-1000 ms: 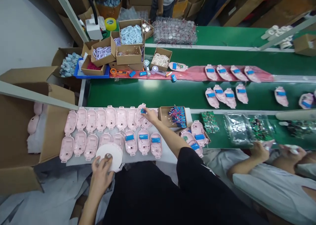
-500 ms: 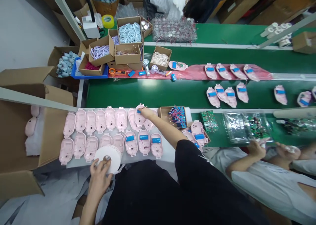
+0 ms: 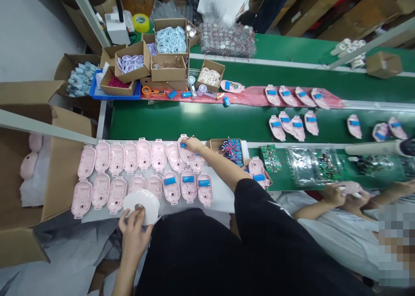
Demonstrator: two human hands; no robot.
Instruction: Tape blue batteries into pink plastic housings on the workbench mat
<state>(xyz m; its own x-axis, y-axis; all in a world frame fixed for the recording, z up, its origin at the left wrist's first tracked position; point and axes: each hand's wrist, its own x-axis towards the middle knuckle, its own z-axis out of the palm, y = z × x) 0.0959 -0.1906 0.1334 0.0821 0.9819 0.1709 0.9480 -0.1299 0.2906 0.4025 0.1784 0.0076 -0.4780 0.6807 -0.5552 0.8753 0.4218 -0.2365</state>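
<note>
My left hand [image 3: 135, 229] grips a wide white roll of tape [image 3: 149, 201], fingertips at its centre hole. The roll overlaps the near row of pink plastic shells [image 3: 100, 191]. Over at the far row, my right hand [image 3: 193, 145] is closed, its fingertips on a small blue battery [image 3: 183, 145] inside a pink shell [image 3: 184, 155]. That shell lies on top of neighbouring ones; the fingers partly hide the battery. In the near row, several shells hold blue batteries with thin wires, such as a shell with a battery [image 3: 188, 186]. Shells farther left show no battery.
A cardboard box of wired blue batteries [image 3: 231, 151] stands right of my right hand. Beyond it lie circuit boards [image 3: 271, 158] and bagged parts [image 3: 301, 166]. Filled shells [image 3: 292, 122] rest on the green bench. A co-worker's hands [image 3: 346, 194] hold a pink part at right.
My right hand stays at the same shell and has tilted slightly, with the blue battery showing more under its fingertips. The left hand stays on the roll. The co-worker's hands have come together.
</note>
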